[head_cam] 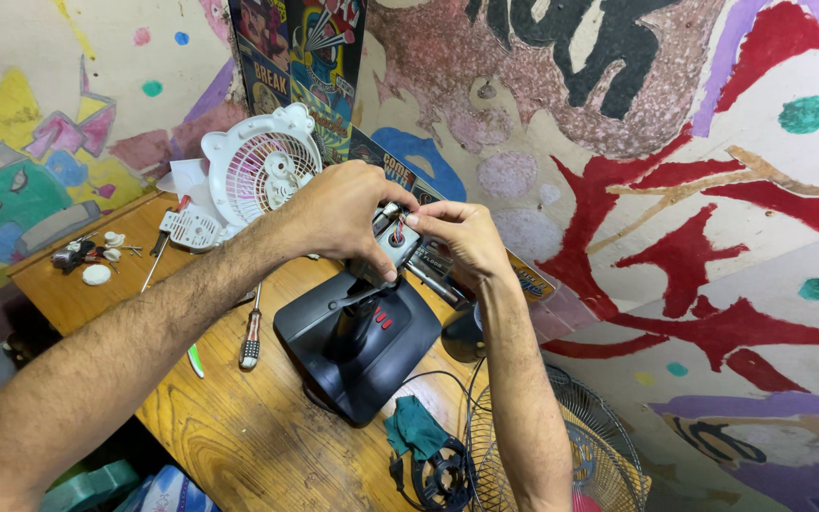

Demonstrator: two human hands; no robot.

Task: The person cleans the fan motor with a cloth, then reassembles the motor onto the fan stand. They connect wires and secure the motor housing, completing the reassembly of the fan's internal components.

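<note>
A head-worn camera looks down on a wooden workbench (239,436) set against a brightly painted wall. Near the centre of the frame, two bare hands meet over a small grey fan motor (396,243) with coloured wires at its top. The left hand (338,216) is closed around the motor from the left, thumb pressing its front. The right hand (464,237) pinches the wires between fingertips, just right of the motor. The motor sits atop a black fan base (357,341) with red buttons, standing at centre on the bench. Left of the base lies a screwdriver (252,334). At upper left a white fan casing (258,171) leans against the wall. A green cloth (416,427) and a wire fan guard (571,455) lie at lower right.
</note>
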